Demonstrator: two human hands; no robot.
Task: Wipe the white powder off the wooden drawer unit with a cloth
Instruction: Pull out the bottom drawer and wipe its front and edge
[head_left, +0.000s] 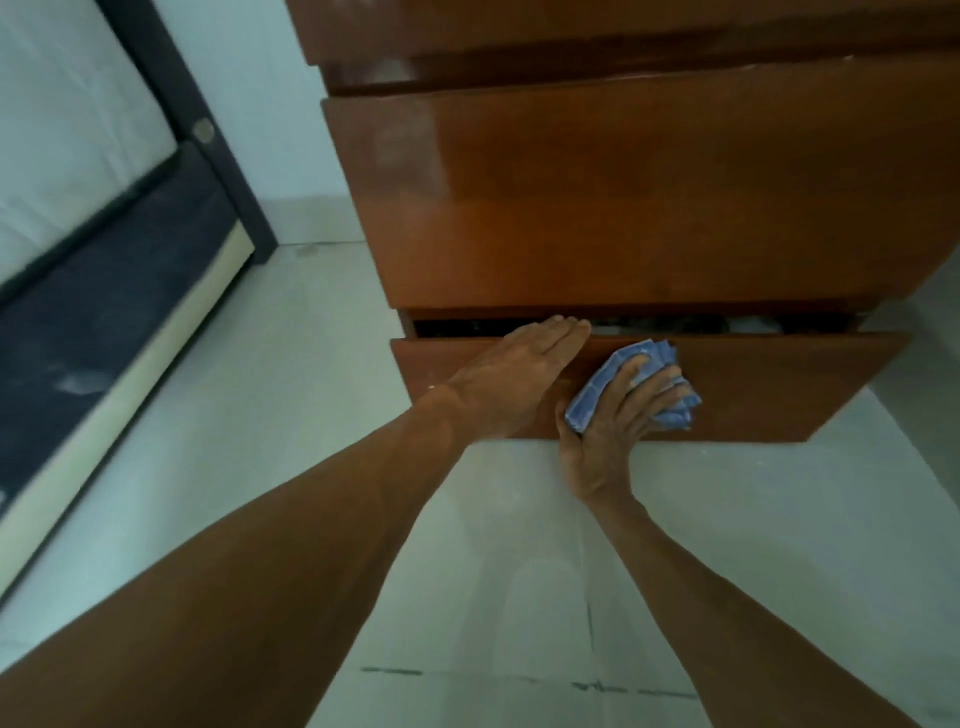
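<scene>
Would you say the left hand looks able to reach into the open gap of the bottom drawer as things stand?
Probably yes. The left hand lies flat on the bottom drawer front, fingertips already at its top edge, and the dark gap just beyond looks unobstructed there.

No text, label, brand, number or sign can be read on anything here.

Bare floor (519, 545) before the drawer unit (623, 208); bed (104, 312) crowds the left
</scene>
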